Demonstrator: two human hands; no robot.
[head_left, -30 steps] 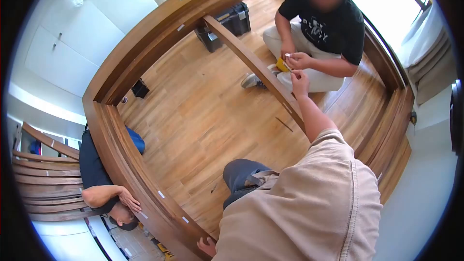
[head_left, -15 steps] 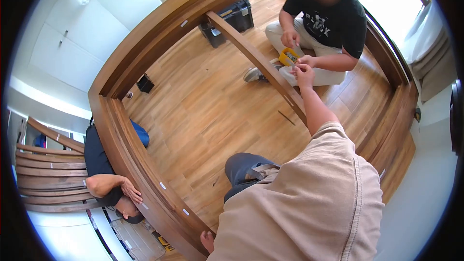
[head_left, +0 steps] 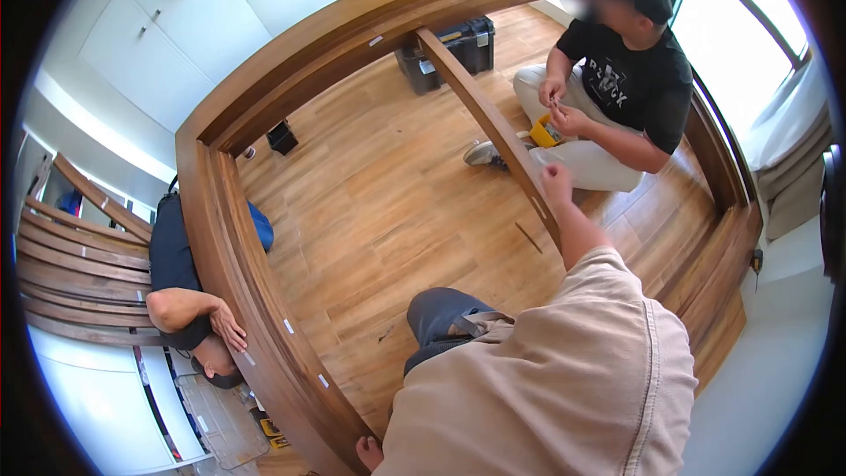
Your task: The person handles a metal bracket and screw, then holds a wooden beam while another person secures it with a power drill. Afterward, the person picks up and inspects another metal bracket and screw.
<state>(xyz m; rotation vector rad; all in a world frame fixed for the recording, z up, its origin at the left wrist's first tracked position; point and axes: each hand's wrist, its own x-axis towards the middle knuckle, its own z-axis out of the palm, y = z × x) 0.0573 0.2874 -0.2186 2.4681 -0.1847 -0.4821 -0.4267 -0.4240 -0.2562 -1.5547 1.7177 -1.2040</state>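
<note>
My right hand [head_left: 555, 183] is at the end of my outstretched arm, beside the middle slat [head_left: 487, 115] of a large brown wooden frame [head_left: 264, 62]. Its fingers are curled closed; whatever they may hold is too small to make out. My left hand [head_left: 370, 453] shows only partly at the bottom, with bent fingers at the inner edge of the frame's near rail [head_left: 291, 388]. Across the slat, a co-worker [head_left: 630, 88] in a black T-shirt sits cross-legged, pinching a small item in both hands. A yellow container [head_left: 544, 132] stands by that person's lap.
Another person [head_left: 189, 300] lies beside the left rail, one hand on it. Several curved wooden slats [head_left: 84, 269] are at far left. A black toolbox [head_left: 449, 53] stands at the back, a small black box [head_left: 282, 137] near the left corner. A thin dark strip [head_left: 529, 238] lies on the floor.
My right hand has drawn back from the seated co-worker's hand, which it met before. The co-worker's hands have come together around a small item. My view has shifted slightly.
</note>
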